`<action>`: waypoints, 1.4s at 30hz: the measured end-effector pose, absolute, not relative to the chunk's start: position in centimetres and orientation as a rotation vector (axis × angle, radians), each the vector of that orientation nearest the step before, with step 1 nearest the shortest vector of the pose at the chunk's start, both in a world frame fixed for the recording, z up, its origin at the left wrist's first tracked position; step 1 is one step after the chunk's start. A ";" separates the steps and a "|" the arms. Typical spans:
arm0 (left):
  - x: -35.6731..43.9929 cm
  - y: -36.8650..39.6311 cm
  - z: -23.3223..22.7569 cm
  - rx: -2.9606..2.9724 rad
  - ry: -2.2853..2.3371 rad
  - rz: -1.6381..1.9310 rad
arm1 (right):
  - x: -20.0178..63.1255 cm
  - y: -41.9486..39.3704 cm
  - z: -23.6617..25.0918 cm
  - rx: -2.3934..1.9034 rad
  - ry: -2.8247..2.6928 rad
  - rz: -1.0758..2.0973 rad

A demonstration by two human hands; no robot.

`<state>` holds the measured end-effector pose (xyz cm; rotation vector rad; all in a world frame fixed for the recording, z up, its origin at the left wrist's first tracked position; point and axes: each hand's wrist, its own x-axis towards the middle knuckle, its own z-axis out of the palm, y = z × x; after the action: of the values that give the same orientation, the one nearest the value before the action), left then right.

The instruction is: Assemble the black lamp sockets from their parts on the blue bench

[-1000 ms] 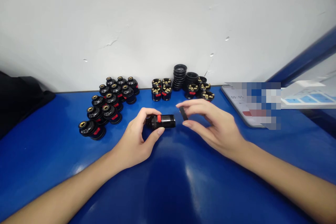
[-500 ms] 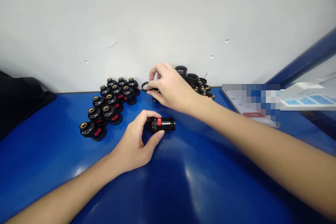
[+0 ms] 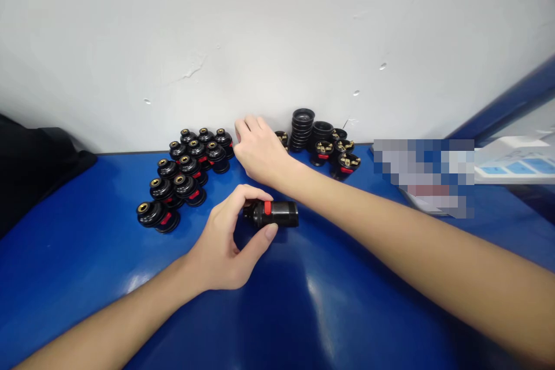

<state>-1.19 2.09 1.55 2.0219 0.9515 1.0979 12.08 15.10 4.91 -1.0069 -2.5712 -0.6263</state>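
At the near edge of the blue table (image 3: 87,277), the left hand (image 3: 225,243) pinches a black lamp socket (image 3: 275,214) with a red tab, fingers closed around its left end; the socket lies on its side, long axis running left to right, its free end pointing right. Just beyond the socket, the right hand (image 3: 258,150) reaches toward the wall, knuckles up, over small black parts hidden beneath it; whether its fingers grip anything cannot be told. Left of that hand stands a cluster of finished sockets (image 3: 184,176); right of it, a stack of black rings (image 3: 302,127) and open socket bases (image 3: 340,156).
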 end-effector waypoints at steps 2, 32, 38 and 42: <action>-1.2 2.1 1.5 2.021 0.946 1.097 | 12.0 15.1 4.7 -1.004 -2.571 -0.636; -1.4 2.1 1.6 2.078 0.932 1.092 | 23.0 14.1 8.0 -1.472 -2.304 -0.589; -1.3 2.2 1.6 2.074 0.936 1.085 | 23.4 14.7 7.1 -1.415 -2.296 -0.597; -1.3 2.2 1.6 2.071 0.939 1.086 | 23.4 15.0 6.8 -1.389 -2.302 -0.598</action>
<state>-1.26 2.16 1.64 2.0706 0.9387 1.0858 23.36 14.97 6.81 -1.3892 -2.3017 -0.5977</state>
